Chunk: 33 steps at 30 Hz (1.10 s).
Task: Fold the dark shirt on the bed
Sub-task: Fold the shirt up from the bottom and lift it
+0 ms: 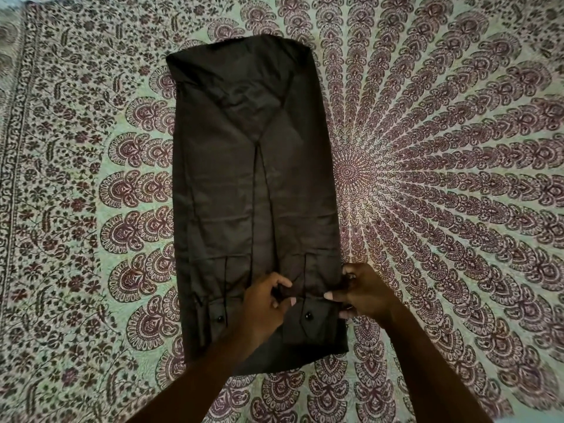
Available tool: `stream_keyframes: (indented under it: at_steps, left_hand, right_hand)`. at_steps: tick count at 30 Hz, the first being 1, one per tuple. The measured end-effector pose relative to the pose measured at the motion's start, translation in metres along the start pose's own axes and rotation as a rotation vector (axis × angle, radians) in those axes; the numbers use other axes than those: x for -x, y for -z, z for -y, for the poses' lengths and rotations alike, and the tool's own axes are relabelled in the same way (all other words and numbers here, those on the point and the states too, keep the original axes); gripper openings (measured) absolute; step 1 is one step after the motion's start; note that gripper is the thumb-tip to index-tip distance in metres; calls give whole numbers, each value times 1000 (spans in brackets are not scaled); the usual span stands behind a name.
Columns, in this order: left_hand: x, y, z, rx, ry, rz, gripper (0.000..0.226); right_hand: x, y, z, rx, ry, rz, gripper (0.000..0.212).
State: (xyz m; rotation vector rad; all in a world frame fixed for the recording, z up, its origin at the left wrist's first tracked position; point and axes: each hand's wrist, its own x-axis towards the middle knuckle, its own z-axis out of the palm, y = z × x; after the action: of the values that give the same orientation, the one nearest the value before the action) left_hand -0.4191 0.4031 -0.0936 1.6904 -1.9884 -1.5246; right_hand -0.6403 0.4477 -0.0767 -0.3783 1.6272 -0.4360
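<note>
Lay flat and lengthwise on the mint-green bedspread printed with maroon paisley and a radiating mandala (457, 178): the dark, smooth woven long-sleeved shirt (232, 178), back side up, collar end far from the wearer of the camera, hem end near. Already narrowed into a long panel, both sides turned in toward the middle. Both sleeves laid down along the body, meeting in a V below the collar and running almost parallel toward the hem. Showed two cuffs near the hem, the left cuff with its black button (219, 318) lying alone, the right cuff with its black button (307, 315) between the two hands.

Gripped the fabric just above that right cuff: the left hand (267, 297), fingers curled and pinching a small bunch of cloth. Held the shirt's right edge at the same level: the right hand (361, 296), thumb pressed onto the cloth and fingers curled round the edge. Looked like tidying or squaring the right sleeve end rather than lifting it.

Judged roughly half done: side folds and sleeves in place, some wrinkling left near the collar. Still to come, by the look of it: the crosswise folds bringing the hem end up toward the collar, and a final smoothing.
</note>
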Motion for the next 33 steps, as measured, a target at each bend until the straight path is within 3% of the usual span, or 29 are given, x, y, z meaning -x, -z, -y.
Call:
stream_keyframes:
  at_steps: [6,9,11,15,18,23,28,33]
  left_hand:
    - [4,-11,4,-88,45,100,28]
    - [9,-13,6,-172,20,109,30]
    - [13,-10,5,-351,9,85,32]
    - [-7,4,-15,-486,-53,-113,27]
    - [-57,21,-25,-488,-164,-199,26]
    - [-162,59,-57,-703,-313,-217,55]
    - [-240,93,-78,-748,-229,-95,92]
    - [-280,114,-84,-809,-204,75,114]
  right_hand:
    - [-4,-4,5,260,-18,-38,36]
    - [-4,-3,6,321,-28,-32,24]
    - [-4,-3,9,353,-38,-60,20]
    - [-18,0,29,571,96,-345,43]
    - [-39,3,51,538,243,-520,36]
    - [-85,9,108,620,471,-613,40]
    - [-131,17,176,695,606,-659,51]
    - [-174,36,247,495,761,-597,58]
